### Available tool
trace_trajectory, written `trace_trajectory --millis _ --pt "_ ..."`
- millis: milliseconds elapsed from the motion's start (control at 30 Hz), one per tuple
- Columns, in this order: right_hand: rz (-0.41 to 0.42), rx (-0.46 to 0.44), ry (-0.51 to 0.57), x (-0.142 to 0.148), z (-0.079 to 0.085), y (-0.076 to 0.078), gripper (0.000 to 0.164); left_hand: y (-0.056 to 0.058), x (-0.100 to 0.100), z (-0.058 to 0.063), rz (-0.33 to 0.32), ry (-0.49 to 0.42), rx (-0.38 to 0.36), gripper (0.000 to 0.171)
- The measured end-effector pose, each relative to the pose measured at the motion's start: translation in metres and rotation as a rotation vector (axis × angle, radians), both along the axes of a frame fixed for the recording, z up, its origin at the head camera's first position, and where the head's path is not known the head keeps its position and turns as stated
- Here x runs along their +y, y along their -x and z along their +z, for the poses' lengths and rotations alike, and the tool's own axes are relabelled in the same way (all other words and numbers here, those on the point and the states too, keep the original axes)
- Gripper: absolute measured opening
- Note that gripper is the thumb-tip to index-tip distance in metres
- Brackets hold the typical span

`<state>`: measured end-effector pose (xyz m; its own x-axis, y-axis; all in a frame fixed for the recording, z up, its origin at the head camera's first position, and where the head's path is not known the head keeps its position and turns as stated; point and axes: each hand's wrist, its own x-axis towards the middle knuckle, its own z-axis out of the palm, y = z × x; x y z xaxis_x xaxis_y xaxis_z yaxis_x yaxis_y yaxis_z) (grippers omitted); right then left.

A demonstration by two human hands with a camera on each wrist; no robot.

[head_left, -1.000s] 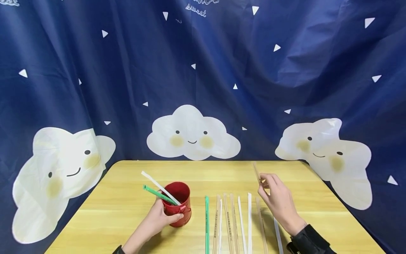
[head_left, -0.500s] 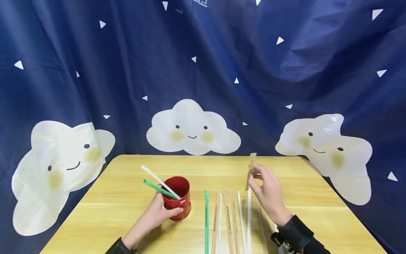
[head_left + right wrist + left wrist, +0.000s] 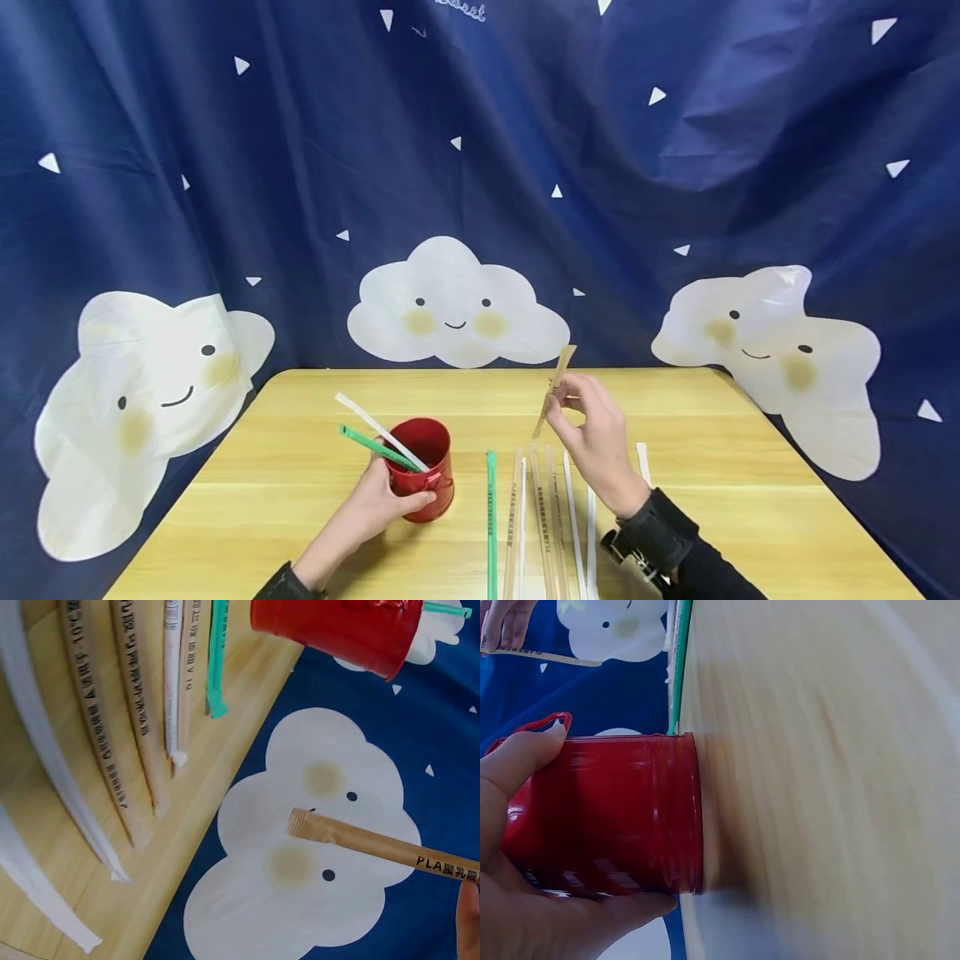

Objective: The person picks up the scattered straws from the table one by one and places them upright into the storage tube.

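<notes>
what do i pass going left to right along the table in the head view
Red bucket, green straw, brown straw, white straw, two brown straws, two white straws, last white straw, partly hidden.

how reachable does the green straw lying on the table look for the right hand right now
Probably yes: nothing covers the visible part of the green straw. But the right hand pinches a brown straw, which it may need to release first.

A staged tabletop setup, shown by a cloud-print curtain behind a table.
</notes>
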<state>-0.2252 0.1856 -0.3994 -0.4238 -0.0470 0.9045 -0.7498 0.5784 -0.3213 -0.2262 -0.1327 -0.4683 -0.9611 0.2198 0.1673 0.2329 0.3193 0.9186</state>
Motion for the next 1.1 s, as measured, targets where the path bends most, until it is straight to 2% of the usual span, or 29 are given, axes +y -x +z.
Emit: trace_trajectory --millis 200,367,467,733,933,1100 --pt "0.049 -0.052 -0.005 -0.014 0.004 -0.002 0.027 -0.003 -0.004 -0.001 0.006 -0.004 -0.031 0.093" --pt "0.093 -0.04 -0.003 -0.027 0.01 -0.002 0.026 -0.005 -0.005 -0.002 0.014 -0.016 -0.058 0.091" --pt "0.12 -0.032 0.006 -0.033 0.013 -0.003 0.027 -0.007 -0.005 -0.003 0.012 -0.027 -0.051 0.09" --pt "0.181 0.002 0.002 -0.045 0.011 -0.007 0.032 -0.01 -0.008 -0.004 0.014 -0.023 -0.06 0.092" --pt "0.201 0.031 0.012 -0.055 0.018 -0.008 0.03 -0.006 -0.007 -0.001 0.018 0.0 -0.058 0.094" --pt "0.214 0.062 0.015 -0.059 0.029 -0.007 0.029 0.001 -0.003 0.003 -0.008 0.001 -0.048 0.095"
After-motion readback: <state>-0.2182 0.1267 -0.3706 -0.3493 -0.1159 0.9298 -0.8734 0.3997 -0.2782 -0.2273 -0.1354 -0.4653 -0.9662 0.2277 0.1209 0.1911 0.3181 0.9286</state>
